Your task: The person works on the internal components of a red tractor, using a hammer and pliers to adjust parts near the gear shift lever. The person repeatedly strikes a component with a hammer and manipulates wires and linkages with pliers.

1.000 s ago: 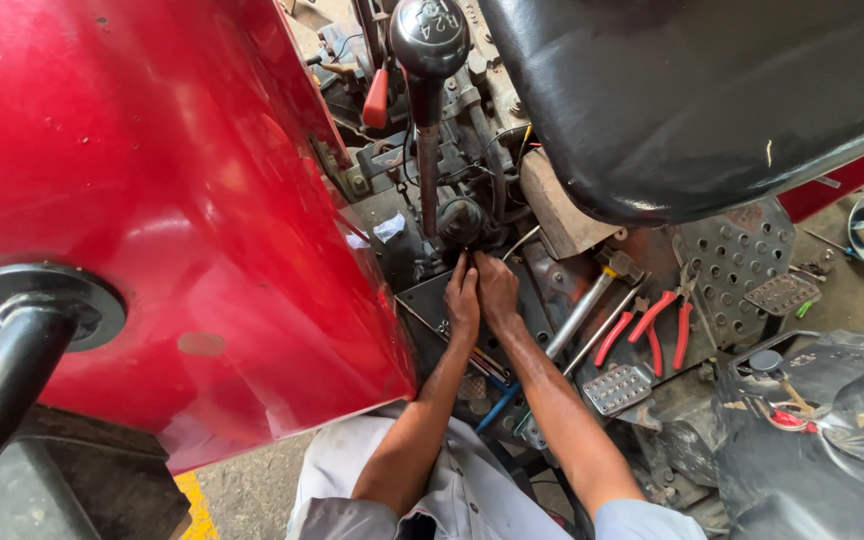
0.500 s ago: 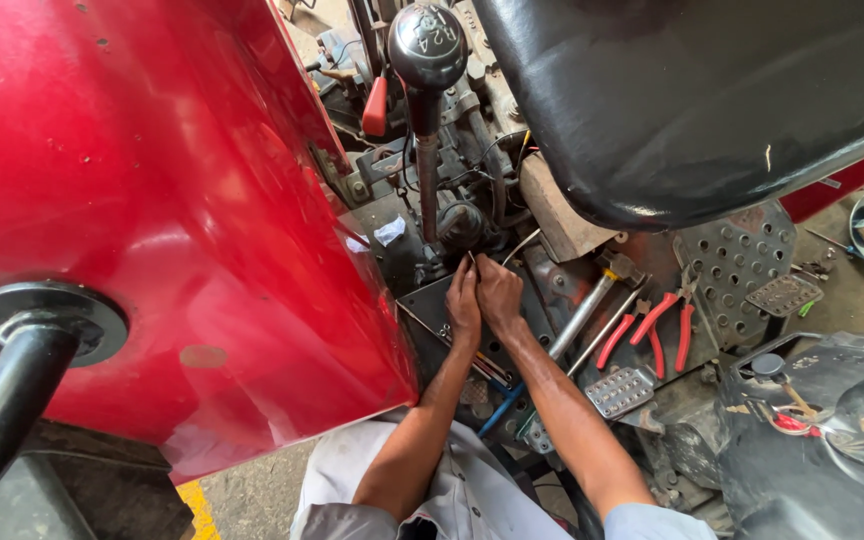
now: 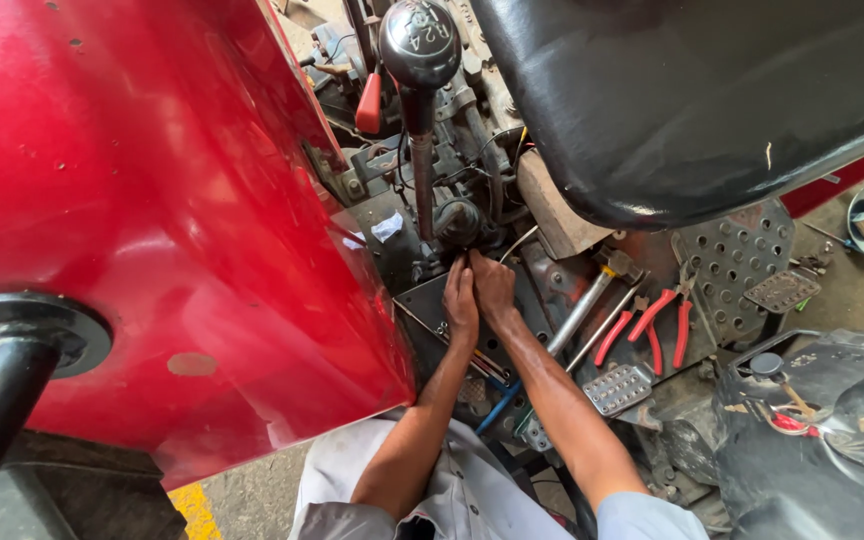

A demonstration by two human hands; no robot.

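Head view was aimed down at a tractor, where the left hand [image 3: 460, 300] and right hand [image 3: 493, 285] were pressed side by side at the foot of the gear lever [image 3: 421, 130], fingertips buried in the dark gap beside its rubber boot [image 3: 456, 222]; whether anything was pinched could not be told. Work there was judged unfinished, since red-handled pliers [image 3: 652, 325], a hammer [image 3: 592, 300] and a blue-handled tool [image 3: 497, 408] were left lying on the greasy floor plate [image 3: 732, 260]. A red fender [image 3: 152, 200], a black seat [image 3: 672, 90] and a concrete floor [image 3: 242, 495] were seen around.
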